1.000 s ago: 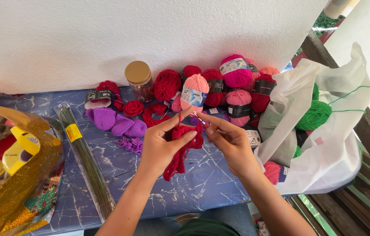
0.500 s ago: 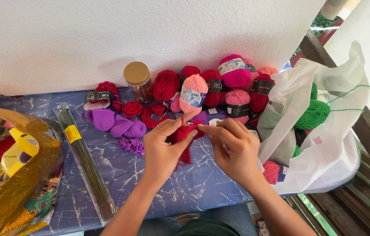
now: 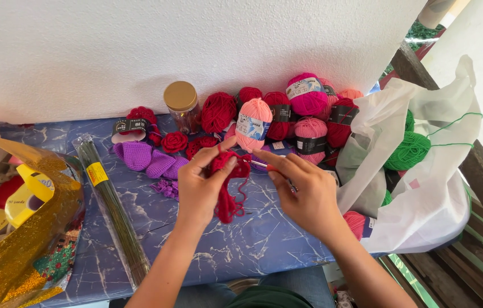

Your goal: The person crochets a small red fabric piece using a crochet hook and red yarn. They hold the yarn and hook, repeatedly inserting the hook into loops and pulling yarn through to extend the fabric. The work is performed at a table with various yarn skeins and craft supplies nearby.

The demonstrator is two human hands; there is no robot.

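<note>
My left hand (image 3: 200, 183) pinches a small red crochet piece (image 3: 227, 185) above the blue marbled table (image 3: 241, 245); its loose end hangs down below my fingers. My right hand (image 3: 304, 191) is just to the right of it and holds a crochet hook (image 3: 263, 166) whose tip points into the red piece. A strand of red yarn runs between the two hands.
Red and pink yarn balls (image 3: 278, 114) line the white wall, with a gold-lidded jar (image 3: 181, 104). Purple crochet pieces (image 3: 149, 159) and red crochet roses (image 3: 174, 141) lie left of centre. A pack of green stems (image 3: 110, 208), a gold bag (image 3: 22, 239) and a white bag with green yarn (image 3: 418, 165) flank me.
My hands have drawn slightly apart and lower; the red piece now hangs from the left hand and the hook is visible in the right.
</note>
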